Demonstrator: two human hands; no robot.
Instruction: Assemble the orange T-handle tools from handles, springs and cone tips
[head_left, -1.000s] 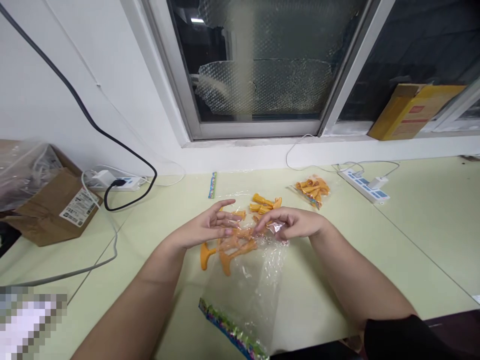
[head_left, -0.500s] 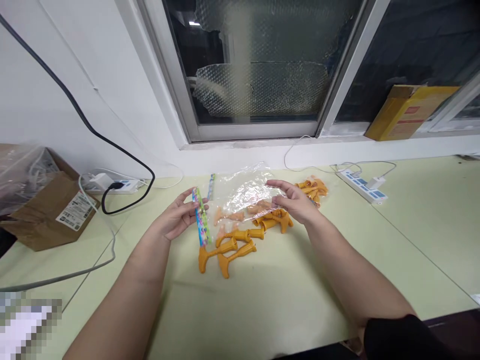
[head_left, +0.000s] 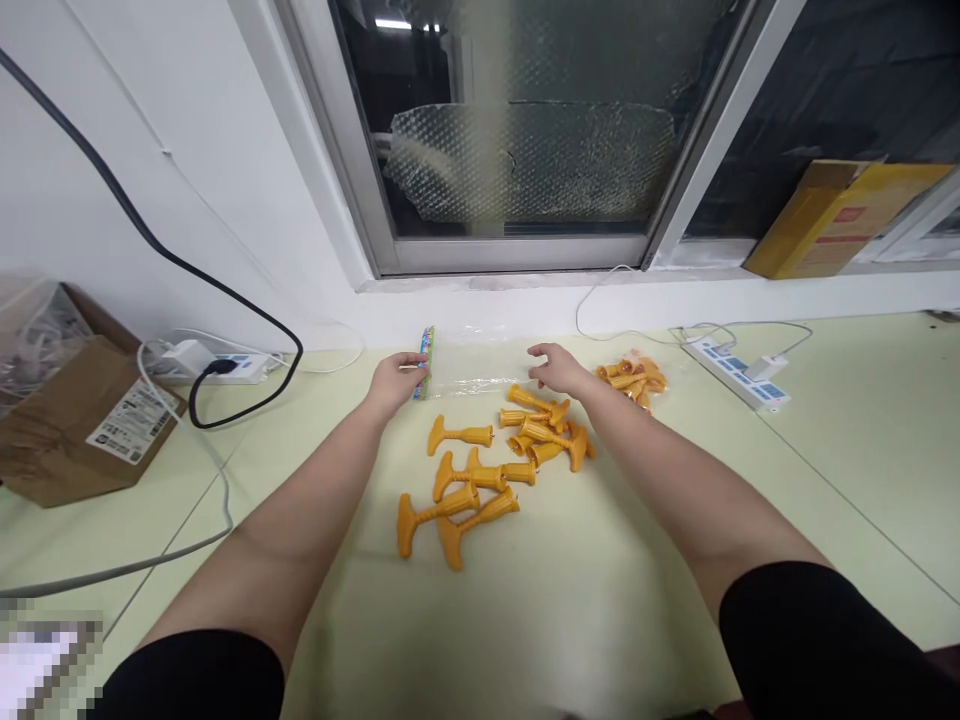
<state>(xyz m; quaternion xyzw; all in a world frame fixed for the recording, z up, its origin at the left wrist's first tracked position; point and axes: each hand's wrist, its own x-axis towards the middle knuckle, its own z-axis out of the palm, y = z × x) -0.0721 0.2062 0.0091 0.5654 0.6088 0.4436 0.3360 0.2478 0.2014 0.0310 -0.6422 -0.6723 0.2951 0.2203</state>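
Note:
A clear plastic bag (head_left: 480,362) with a colourful printed strip (head_left: 426,350) along its left end lies flat at the back of the table. My left hand (head_left: 397,383) pinches the bag at this strip. At the bag's right edge is my right hand (head_left: 559,368), its bent fingers and thumb apart. Several orange T-handled plastic pieces with ribbed, hollow ends lie in front of the bag, among them one piece (head_left: 461,435) set apart. A heap of them (head_left: 551,430) sits below my right hand. Whether a second bag lies underneath cannot be told.
Packed orange pieces (head_left: 634,378) in clear plastic lie right of my right hand. Power strips (head_left: 739,375) (head_left: 251,368) with cables stand on both sides. A cardboard box (head_left: 82,430) is at left; a yellow carton (head_left: 847,220) leans on the window sill.
Both hands have moved away from me and lowered the bag from above the orange pieces to the back of the table. The pieces are now uncovered. My view has shifted slightly.

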